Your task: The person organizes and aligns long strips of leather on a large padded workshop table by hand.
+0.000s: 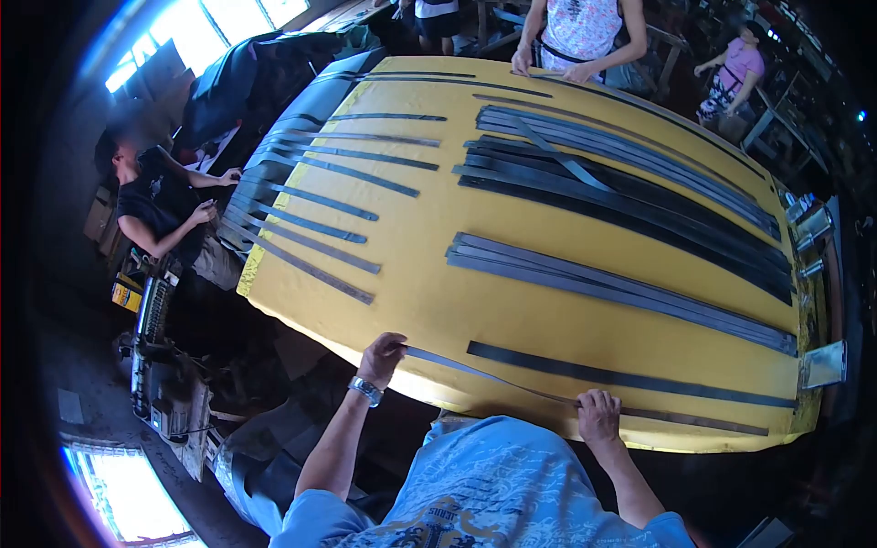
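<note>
A long thin dark strip (pixel 489 374) runs between my two hands along the near edge of the yellow table (pixel 402 274). My left hand (pixel 381 358), with a watch above it, is closed on the strip's left end. Farther along, my right hand (pixel 599 416) has its fingers curled on the same strip, whose rest lies flat to the right. Just beyond it lies a wider dark strip (pixel 630 374). Bundles of grey strips (pixel 621 292) and black strips (pixel 630 210) lie behind that.
Separate strips (pixel 320 228) reach over the table's left side, where a person (pixel 164 196) works. Another person's hands (pixel 580 71) touch the far edge. A person in pink (pixel 738 68) is at the back right. Metal fittings (pixel 825 363) line the right edge.
</note>
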Demonstrator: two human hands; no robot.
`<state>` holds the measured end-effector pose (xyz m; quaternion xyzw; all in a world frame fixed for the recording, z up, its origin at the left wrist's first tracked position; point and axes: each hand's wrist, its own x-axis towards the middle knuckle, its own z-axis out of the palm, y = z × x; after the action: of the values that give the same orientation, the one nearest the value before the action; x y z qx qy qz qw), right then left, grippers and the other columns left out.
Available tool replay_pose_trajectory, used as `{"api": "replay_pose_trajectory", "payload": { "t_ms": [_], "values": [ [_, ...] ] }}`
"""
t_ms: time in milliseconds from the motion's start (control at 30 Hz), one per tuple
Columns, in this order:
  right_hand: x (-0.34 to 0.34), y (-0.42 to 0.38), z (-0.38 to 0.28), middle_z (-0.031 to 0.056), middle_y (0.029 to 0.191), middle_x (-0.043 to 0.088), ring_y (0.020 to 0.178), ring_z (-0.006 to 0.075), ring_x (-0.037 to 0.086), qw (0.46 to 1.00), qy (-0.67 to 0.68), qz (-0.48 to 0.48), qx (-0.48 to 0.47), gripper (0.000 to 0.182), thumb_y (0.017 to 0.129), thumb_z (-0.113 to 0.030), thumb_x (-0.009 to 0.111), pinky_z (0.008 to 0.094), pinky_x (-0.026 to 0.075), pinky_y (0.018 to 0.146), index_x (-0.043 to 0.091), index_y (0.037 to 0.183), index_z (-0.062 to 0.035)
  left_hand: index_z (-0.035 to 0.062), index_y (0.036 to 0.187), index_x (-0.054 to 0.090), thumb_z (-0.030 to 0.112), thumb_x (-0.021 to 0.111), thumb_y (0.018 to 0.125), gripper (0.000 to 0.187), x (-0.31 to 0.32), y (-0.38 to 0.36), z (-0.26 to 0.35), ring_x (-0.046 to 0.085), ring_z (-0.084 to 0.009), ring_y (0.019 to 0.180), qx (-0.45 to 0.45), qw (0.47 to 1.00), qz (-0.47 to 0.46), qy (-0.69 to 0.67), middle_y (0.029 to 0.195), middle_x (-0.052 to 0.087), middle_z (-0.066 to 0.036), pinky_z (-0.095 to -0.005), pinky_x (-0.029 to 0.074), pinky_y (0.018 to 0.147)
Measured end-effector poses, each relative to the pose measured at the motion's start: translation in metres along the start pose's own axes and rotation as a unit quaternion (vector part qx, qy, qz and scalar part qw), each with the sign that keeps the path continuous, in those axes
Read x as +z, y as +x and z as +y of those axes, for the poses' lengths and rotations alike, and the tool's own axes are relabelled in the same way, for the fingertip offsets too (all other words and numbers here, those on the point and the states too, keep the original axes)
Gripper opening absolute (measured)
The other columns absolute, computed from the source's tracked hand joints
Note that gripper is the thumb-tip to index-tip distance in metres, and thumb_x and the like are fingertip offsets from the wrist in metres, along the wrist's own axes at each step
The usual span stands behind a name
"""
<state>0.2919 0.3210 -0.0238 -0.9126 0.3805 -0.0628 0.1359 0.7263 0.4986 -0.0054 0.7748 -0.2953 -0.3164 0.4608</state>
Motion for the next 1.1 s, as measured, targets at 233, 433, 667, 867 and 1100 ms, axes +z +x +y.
{"api": "replay_pose_trajectory", "payload": {
  "t_ms": [233,433,667,867,1100],
  "values": [
    [-0.041,-0.064,0.105,0.0068,0.096,0.053,0.097,0.0258,0.051,0.987,-0.116,0.062,0.093,0.016,0.081,-0.012,0.066,0.0448,0.034,0.086,0.055,0.093,-0.0120,0.0039,0.101,0.061,-0.005,0.066,0.084,0.020,-0.010,-0.006,-0.016,0.060,-0.0089,0.070,-0.014,0.994,0.088,-0.066,0.080,0.064,-0.002,-0.0235,0.050,0.064],
    [-0.065,-0.113,0.214,0.0071,0.104,0.053,0.109,0.0259,0.049,0.941,-0.218,0.020,0.257,0.029,0.073,0.000,0.060,0.0475,0.026,0.102,0.054,0.099,-0.0124,0.0014,0.106,0.062,0.000,0.070,0.082,0.025,-0.027,-0.002,-0.037,0.063,-0.0119,0.070,-0.045,0.978,0.202,-0.006,0.084,0.066,-0.006,-0.0250,0.052,0.065],
    [-0.079,-0.131,0.285,0.0050,0.100,0.053,0.108,0.0239,0.049,0.913,-0.247,0.003,0.325,0.021,0.074,-0.002,0.062,0.0525,0.025,0.104,0.056,0.091,-0.0135,0.0001,0.110,0.059,0.011,0.076,0.080,0.036,-0.061,0.002,-0.062,0.067,-0.0172,0.075,-0.143,0.946,0.288,-0.023,0.090,0.066,-0.010,-0.0278,0.054,0.063],
    [-0.096,-0.157,0.316,0.0036,0.095,0.054,0.104,0.0245,0.052,0.909,-0.256,-0.007,0.329,0.015,0.075,-0.006,0.062,0.0565,0.025,0.104,0.056,0.087,-0.0140,0.0001,0.110,0.057,0.008,0.073,0.083,0.033,-0.021,-0.009,-0.013,0.066,-0.0162,0.063,-0.249,0.923,0.257,-0.140,0.090,0.064,-0.011,-0.0241,0.047,0.046],
    [-0.117,-0.193,0.374,0.0055,0.107,0.055,0.114,0.0256,0.049,0.837,-0.281,-0.044,0.467,0.015,0.082,-0.012,0.063,0.0615,0.030,0.102,0.059,0.096,-0.0135,0.0025,0.108,0.060,0.014,0.072,0.084,0.029,0.054,-0.011,-0.001,0.072,-0.0192,0.076,-0.269,0.948,0.129,-0.107,0.098,0.067,-0.011,-0.0225,0.047,0.049]
  ]
}}
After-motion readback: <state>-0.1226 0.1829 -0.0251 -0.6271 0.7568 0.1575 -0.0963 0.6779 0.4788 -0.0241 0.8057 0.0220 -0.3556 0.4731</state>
